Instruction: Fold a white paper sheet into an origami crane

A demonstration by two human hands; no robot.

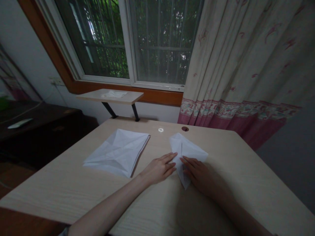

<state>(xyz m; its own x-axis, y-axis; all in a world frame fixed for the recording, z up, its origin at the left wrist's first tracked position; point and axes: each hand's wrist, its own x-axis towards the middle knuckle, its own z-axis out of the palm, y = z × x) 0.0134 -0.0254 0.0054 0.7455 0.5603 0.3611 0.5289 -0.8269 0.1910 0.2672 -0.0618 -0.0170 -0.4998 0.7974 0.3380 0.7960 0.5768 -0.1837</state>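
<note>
Head view, from near to far: a folded white sheet (190, 149) is lying on the pale surface (152, 209), its narrow tip pointing toward the person; looking thin, it is probably going to be handling as light, soft and easily creased, more liable to slide or tear than to resist; the flat folds on either side of its middle are seeming the best hold, under gentle pressure; the right hand (198, 172) is resting on its right side, fingers reaching forward and lying close together, the thumb hard to make out; the left hand (159, 167) is touching its left side, fingers extended and slightly spread, pinching nothing; a stack of white sheets (118, 150) is lying apart, to the left; beyond, a raised shelf (134, 98) is carrying another white piece (115, 94).
</note>
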